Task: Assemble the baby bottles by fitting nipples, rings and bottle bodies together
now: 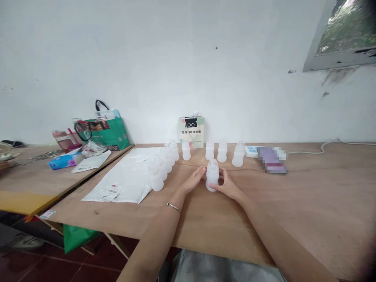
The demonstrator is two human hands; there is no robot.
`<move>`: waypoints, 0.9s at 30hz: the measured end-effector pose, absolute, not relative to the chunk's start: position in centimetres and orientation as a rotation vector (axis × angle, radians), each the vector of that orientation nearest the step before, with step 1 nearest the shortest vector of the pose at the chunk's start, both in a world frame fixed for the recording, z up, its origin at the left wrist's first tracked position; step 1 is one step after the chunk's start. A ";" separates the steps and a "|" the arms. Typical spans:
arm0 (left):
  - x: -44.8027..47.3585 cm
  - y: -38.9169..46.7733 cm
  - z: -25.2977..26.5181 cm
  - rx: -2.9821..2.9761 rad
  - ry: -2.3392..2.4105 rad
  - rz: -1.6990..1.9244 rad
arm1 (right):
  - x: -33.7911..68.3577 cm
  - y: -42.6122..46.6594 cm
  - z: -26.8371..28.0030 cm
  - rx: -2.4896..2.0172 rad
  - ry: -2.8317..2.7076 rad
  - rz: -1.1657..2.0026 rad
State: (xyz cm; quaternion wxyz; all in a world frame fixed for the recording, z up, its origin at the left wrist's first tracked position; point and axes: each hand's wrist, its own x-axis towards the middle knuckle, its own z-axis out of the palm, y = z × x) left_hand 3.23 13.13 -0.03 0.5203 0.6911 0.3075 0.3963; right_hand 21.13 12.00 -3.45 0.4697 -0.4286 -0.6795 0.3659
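Observation:
A translucent white baby bottle (212, 178) with a clear domed cap stands upright on the wooden table in front of me. My right hand (227, 187) curves around its right side, thumb across the lower front and fingers behind. On the left side, my left hand (195, 179) has its fingers stretched out close to the bottle; whether they touch it I cannot tell. More bottles of the same kind stand behind it: a slanting row (157, 180) on the left, one bottle (186, 150) in the middle, and three to the right, including the rightmost bottle (238, 156).
A white plastic mailer (123, 176) lies left of the bottles. Against the wall stands a paper bag (185, 133). At right are a white box (251, 151), a purple package (270, 159) and a cable (320, 150). A green bag (117, 135) sits on the left table.

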 end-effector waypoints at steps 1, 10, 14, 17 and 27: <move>2.8 13.1 0.0 1.714 0.743 0.892 | 21.7 11.9 -3.4 -1.081 -1.730 0.875; 2.5 12.5 -1.4 1.987 0.863 0.780 | 24.2 11.5 -3.5 -1.230 -1.964 0.592; 2.8 12.0 -1.5 1.924 0.944 0.827 | 24.1 11.9 -4.1 -1.125 -1.875 0.622; 3.1 11.6 -1.0 1.850 0.934 0.856 | 24.0 11.9 -4.4 -1.111 -1.765 0.635; 5.4 11.2 -0.9 1.813 0.809 0.915 | 18.5 12.4 -0.6 -0.914 -1.437 0.713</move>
